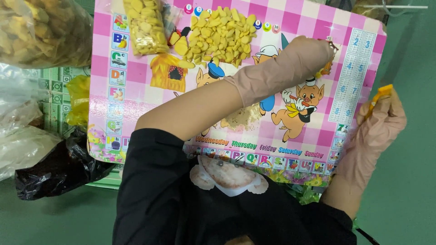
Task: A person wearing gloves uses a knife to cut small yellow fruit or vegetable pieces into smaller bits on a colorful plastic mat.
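Here, two gloved hands work over a pink checked mat (pixel 290 27). The left hand (pixel 302 56) pinches a small brownish piece; the right hand (pixel 379 120), well apart, grips an orange tool (pixel 379 96). Yellow pieces (pixel 222 34) lie heaped nearby, apparently mid-trimming; bringing tool to piece needs care.

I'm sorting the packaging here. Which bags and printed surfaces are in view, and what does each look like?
Clear bag: top middle, on the mat, full of yellow pieces.
Large clear bag: top left, yellowish contents.
Black bag: lower left, crumpled.
Printed mat: centre, pink checks, cartoon pigs, picture tiles along edges.
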